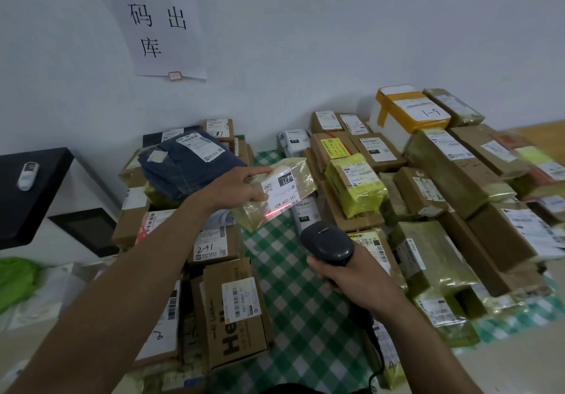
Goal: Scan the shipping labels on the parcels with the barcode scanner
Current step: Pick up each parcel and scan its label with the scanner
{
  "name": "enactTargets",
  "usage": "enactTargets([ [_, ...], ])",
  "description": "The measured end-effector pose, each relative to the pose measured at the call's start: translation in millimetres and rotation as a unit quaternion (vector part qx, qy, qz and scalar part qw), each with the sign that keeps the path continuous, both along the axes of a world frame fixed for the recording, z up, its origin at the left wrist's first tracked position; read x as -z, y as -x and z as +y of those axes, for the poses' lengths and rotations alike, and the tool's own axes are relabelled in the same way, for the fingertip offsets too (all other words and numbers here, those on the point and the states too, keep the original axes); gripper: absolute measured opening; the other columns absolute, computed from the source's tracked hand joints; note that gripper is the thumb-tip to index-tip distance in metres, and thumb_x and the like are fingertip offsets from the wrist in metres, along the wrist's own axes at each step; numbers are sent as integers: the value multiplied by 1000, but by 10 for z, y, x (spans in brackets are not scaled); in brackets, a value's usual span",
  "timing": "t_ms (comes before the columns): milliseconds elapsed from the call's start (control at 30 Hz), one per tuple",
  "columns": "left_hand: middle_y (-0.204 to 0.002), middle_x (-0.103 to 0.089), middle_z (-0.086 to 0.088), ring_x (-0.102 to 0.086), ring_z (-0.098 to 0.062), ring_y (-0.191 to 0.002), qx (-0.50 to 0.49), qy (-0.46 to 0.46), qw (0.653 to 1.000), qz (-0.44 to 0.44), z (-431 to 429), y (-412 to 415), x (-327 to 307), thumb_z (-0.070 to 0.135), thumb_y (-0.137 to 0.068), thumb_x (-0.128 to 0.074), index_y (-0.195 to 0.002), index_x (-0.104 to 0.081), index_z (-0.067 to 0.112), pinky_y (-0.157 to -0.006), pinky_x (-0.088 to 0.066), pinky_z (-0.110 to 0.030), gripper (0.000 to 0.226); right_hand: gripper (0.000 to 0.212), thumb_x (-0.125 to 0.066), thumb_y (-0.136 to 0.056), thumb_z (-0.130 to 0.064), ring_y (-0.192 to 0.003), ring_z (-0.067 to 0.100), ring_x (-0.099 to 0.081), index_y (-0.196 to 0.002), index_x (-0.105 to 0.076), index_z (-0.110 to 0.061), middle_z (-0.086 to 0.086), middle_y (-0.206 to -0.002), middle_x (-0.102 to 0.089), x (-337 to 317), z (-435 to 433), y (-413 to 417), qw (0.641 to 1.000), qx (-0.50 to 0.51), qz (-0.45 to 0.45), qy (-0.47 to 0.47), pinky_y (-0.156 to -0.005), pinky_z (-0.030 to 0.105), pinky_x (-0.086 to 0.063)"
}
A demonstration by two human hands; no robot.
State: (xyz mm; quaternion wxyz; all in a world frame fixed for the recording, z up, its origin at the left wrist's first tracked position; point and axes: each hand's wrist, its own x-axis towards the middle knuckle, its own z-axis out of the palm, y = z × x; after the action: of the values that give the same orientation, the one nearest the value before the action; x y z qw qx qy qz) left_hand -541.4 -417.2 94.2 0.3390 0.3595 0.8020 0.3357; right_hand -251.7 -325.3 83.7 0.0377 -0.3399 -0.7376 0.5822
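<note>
Desk [305, 296], green-and-white check cloth; a bare strip of it runs between the two hands and away toward the wall.

Cardboard boxes [235, 317] stacked under and to the left of the left forearm, several with white labels and handwritten numbers. Blue bag [186, 161] lies on that stack, just left of the left hand.

Second pile of parcels [452, 173] to the right of the right hand, brown and yellow-green wrapped, tightly packed. White foam box [403, 112] with orange tape sits at the far end of it, against the wall.

Paper sign [159, 17] on the wall, above and beyond the left hand.

Held parcel [301, 169], clear yellowish wrap, raised off the cloth and tilted. Left hand [235, 189] grips its left edge, forefinger laid along the top, thumb on the face.

Scanner [328, 245], dark, head aimed away at the parcel. Right hand [351, 280] is curled round its handle, below and nearer than the left hand; a cable hangs from the handle.

Shipping label [282, 192], white, beside the left thumb. Red scan line [276, 212] falls on its lower edge.
</note>
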Motion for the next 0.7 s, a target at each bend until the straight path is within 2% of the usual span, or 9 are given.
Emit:
enactTargets([
  [100,-123,-69,1,-75,-17,-95,-25,-16,999,-23,-29,-82,10,15,-89,-78,-148,-51,45,-91,-61,-40,71,18,-81,-89,-35,-65,11,-70,-103,-72,-26,6,-87,-78,2,9,-31,1000,16,5,11,-67,25,-55],
  [233,-124,-66,6,-75,-19,-94,-115,-81,984,-105,-52,-471,67,16,-91,-77,-151,-46,41,-81,-64,-40,72,18,-81,-89,-32,-66,10,-70,-104,-72,-29,-1,-81,-76,77,80,-103,992,109,40,42,-65,24,-52],
  [300,-119,-63,10,-71,-19,-99,-177,-93,968,-154,-44,-781,181,19,-92,-76,-152,-42,40,-84,-62,-42,72,19,-81,-89,-30,-70,12,-71,-106,-72,-31,-2,-87,-77,122,125,-129,984,152,63,74,-70,27,-53],
  [367,-124,-64,10,-69,-19,-104,-227,-100,946,-209,-35,-1069,381,24,-91,-78,-149,-42,40,-90,-60,-46,70,21,-81,-90,-28,-73,13,-71,-107,-71,-36,-7,-89,-78,156,151,-140,977,176,77,88,-73,29,-54],
  [400,-126,-64,10,-68,-17,-104,-244,-97,935,-238,-29,-1199,507,26,-91,-78,-145,-43,41,-88,-59,-44,66,20,-80,-91,-27,-73,12,-71,-107,-71,-36,-9,-88,-78,174,160,-145,976,182,79,90,-72,28,-54],
  [500,-118,-61,14,-66,-9,-94,-288,-73,901,-314,35,-1532,866,22,-92,-76,-127,-41,40,-68,-55,-29,53,16,-80,-91,-25,-73,14,-69,-105,-73,-31,-7,-87,-78,220,196,-161,975,189,71,97,-73,30,-56],
  [567,-124,-64,10,-68,-11,-98,-307,-69,885,-343,128,-1681,1138,18,-87,-81,-136,-42,32,-68,-60,-29,64,12,-79,-91,-25,-74,18,-68,-101,-74,-28,0,-87,-78,256,230,-174,976,188,64,92,-76,36,-56],
  [633,-125,-63,7,-67,-11,-99,-312,-67,886,-337,237,-1755,1358,14,-84,-83,-147,-37,31,-64,-60,-26,80,9,-79,-91,-26,-77,22,-67,-99,-74,-28,9,-89,-78,296,251,-182,977,186,56,89,-81,42,-56],
  [700,-126,-63,2,-67,-17,-101,-334,-52,881,-331,341,-1769,1514,8,-82,-83,-150,-35,24,-66,-60,-30,85,11,-79,-91,-27,-79,24,-67,-99,-73,-31,10,-92,-78,344,253,-192,979,178,51,88,-85,47,-58],
])
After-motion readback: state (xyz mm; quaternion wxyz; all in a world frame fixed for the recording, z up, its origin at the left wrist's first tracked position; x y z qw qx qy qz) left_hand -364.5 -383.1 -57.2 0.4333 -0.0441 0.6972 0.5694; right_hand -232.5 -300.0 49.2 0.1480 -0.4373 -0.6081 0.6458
